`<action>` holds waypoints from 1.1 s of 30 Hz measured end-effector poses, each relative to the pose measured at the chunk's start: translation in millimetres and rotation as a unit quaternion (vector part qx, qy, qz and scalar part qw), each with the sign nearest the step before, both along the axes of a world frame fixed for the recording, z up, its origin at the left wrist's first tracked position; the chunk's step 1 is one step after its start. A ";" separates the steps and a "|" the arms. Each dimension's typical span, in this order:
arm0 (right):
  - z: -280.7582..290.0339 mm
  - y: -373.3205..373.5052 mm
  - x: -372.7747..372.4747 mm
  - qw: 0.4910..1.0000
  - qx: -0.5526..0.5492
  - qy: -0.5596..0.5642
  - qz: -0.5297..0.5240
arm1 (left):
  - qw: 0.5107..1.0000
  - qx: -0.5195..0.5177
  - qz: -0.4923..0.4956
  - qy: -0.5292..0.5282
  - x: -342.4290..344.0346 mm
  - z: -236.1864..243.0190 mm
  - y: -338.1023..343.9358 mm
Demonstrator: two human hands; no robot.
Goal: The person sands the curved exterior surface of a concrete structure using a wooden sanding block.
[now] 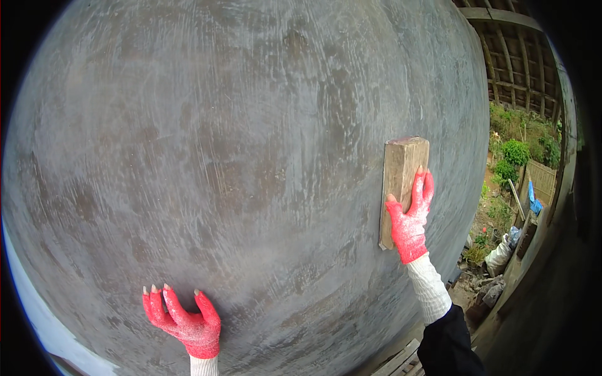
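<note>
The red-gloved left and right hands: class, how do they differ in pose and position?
The red-gloved left hand is spread, grasping nothing; the red-gloved right hand grips a rectangular brown wooden block against the streaked grey wall. The left hand is low at left; the right hand is higher, at right. Both have red gloves with bare fingertips and white cuffs.

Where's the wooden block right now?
In the head view, the wooden block is right of centre, held in the right hand against the grey wall.
</note>
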State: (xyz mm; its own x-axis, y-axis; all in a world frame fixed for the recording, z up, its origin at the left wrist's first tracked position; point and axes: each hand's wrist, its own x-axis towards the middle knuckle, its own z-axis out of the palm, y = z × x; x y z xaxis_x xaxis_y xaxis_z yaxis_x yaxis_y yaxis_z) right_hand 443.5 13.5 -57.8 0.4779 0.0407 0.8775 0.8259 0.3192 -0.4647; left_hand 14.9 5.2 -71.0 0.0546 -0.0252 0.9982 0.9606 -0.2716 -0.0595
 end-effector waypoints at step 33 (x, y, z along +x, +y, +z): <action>-50.8 -24.6 -2.6 0.880 -0.061 -0.467 0.069 | 0.997 0.030 0.068 0.005 2.4 -5.1 -2.2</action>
State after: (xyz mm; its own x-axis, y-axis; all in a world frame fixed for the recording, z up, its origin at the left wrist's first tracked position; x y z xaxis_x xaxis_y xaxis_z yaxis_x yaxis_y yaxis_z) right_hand 440.9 -11.1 -108.7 -0.4652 0.1632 0.8701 0.8230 0.4417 0.3572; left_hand 17.3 3.0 -76.1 0.0718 -0.0766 0.9945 0.9875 -0.1349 -0.0817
